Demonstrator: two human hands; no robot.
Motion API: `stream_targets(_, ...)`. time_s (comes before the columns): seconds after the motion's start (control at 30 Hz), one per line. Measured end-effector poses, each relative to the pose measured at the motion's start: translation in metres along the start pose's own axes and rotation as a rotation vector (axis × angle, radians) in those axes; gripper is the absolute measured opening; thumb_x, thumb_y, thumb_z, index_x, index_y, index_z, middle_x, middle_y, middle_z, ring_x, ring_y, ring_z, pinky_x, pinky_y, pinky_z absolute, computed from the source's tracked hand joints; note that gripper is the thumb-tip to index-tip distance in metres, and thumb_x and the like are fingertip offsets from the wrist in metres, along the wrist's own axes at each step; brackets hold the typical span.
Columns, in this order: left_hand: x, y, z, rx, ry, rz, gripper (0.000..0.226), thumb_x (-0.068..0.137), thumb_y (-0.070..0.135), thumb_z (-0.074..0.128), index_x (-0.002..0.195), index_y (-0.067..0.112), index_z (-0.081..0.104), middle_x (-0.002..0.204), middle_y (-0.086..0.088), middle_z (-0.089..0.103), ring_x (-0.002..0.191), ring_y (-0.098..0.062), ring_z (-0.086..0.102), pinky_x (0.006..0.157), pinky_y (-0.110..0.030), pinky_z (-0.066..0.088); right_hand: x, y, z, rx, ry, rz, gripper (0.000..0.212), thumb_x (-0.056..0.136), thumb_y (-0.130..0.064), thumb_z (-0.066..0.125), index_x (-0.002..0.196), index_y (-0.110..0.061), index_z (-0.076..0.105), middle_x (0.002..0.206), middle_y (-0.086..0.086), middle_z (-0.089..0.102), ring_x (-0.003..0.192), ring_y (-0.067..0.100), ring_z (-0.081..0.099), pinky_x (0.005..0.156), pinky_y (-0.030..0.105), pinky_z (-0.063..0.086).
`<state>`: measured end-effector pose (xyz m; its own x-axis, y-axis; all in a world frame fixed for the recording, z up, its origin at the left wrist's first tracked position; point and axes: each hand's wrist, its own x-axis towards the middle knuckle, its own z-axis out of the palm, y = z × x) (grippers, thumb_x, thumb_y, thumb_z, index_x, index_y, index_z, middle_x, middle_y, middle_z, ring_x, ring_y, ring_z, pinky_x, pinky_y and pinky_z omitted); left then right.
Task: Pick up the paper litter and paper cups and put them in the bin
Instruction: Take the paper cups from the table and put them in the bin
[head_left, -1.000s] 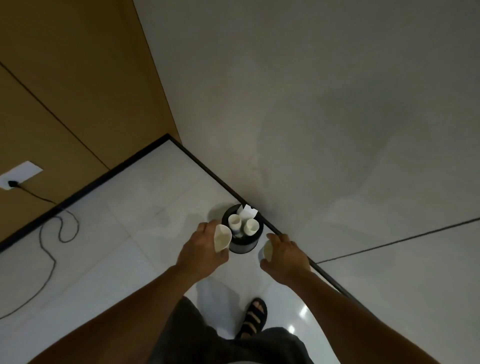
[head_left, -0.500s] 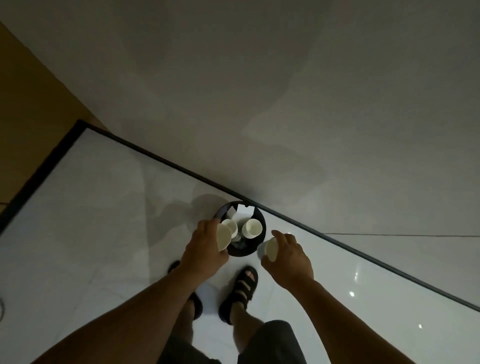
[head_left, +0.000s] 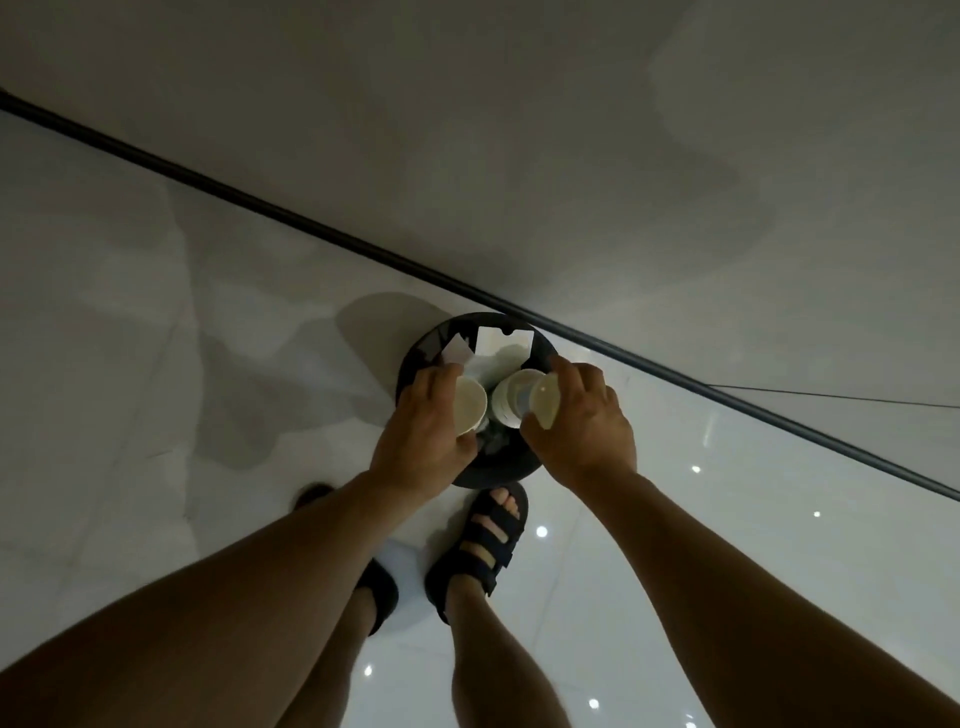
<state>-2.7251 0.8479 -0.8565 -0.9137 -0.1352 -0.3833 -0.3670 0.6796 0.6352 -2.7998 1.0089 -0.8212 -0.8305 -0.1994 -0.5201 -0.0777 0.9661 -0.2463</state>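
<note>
A glossy white tiled floor (head_left: 156, 364) meets a plain grey wall (head_left: 519, 130) along a dark skirting strip (head_left: 260, 203) that runs from the upper left down to the right. Small ceiling-light reflections (head_left: 541, 531) dot the tiles on the right. A round black bin (head_left: 488, 474) stands on the floor hard against the skirting. Half a second ago the view was further back and a brown panel showed at the left edge. Now the panel is out of view, the bin looks larger, and both hands have moved in from the bin's sides to lie over its mouth. The left hand (head_left: 421, 431) has its fingers curled round a pale paper cup, the left-hand cup (head_left: 470, 410), held on its side above the left part of the opening. The right hand (head_left: 584, 423) grips the right-hand cup (head_left: 545, 408), which earlier hung outside the right rim and is now over the opening, right beside a third cup (head_left: 505, 404) that already lies inside. Behind the cups, two pieces of white paper litter (head_left: 504, 340) stick up at the far side of the bin. The hands and bare forearms cover the near half of the opening, so what lies underneath cannot be told. The person's right foot, in a dark strapped sandal (head_left: 488, 540), stands just in front of the bin's near wall.
</note>
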Motion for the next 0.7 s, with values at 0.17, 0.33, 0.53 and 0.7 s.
stream_targets(0.17, 0.002, -0.018, 0.026, 0.117, 0.035, -0.015, 0.078, 0.069, 0.027, 0.079, 0.136, 0.01, 0.043, 0.131, -0.011, 0.048, 0.12, -0.029, 0.046, 0.089, -0.033, 0.045, 0.015, 0.012, 0.028, 0.038, -0.055, -0.019, 0.075, 0.083, -0.042, 0.071, 0.145, -0.026, 0.031, 0.143, 0.002, 0.042, 0.122, 0.027, 0.048, 0.092, 0.04, 0.051)
stream_targets(0.33, 0.003, -0.027, 0.041, 0.326, -0.046, 0.032, 0.099, 0.072, 0.052, 0.069, 0.149, 0.011, 0.022, 0.145, -0.012, 0.038, 0.137, -0.03, 0.031, 0.107, -0.041, 0.033, 0.022, 0.015, 0.051, -0.025, -0.104, -0.072, 0.086, 0.084, -0.05, 0.068, 0.151, -0.027, 0.019, 0.157, 0.0, 0.026, 0.143, 0.025, 0.027, 0.107, 0.044, 0.038)
stream_targets(0.53, 0.001, -0.022, 0.036, 0.382, -0.119, -0.024, 0.114, 0.073, 0.063, 0.06, 0.151, 0.019, -0.01, 0.16, -0.007, 0.006, 0.147, -0.028, 0.0, 0.116, -0.047, 0.019, 0.017, 0.017, 0.047, -0.053, -0.196, -0.062, 0.104, 0.082, -0.057, 0.067, 0.155, -0.029, -0.001, 0.164, -0.001, -0.001, 0.15, 0.023, -0.011, 0.118, 0.047, 0.015)
stream_targets(0.7, -0.03, 0.009, -0.021, 0.33, -0.092, -0.087, 0.103, 0.077, 0.06, 0.058, 0.15, 0.022, -0.003, 0.158, -0.005, 0.006, 0.146, -0.029, 0.001, 0.114, -0.048, 0.02, -0.024, 0.004, -0.006, 0.009, -0.161, -0.026, 0.094, 0.087, -0.052, 0.063, 0.155, -0.027, 0.003, 0.164, 0.0, 0.002, 0.15, 0.023, -0.008, 0.119, 0.047, 0.013)
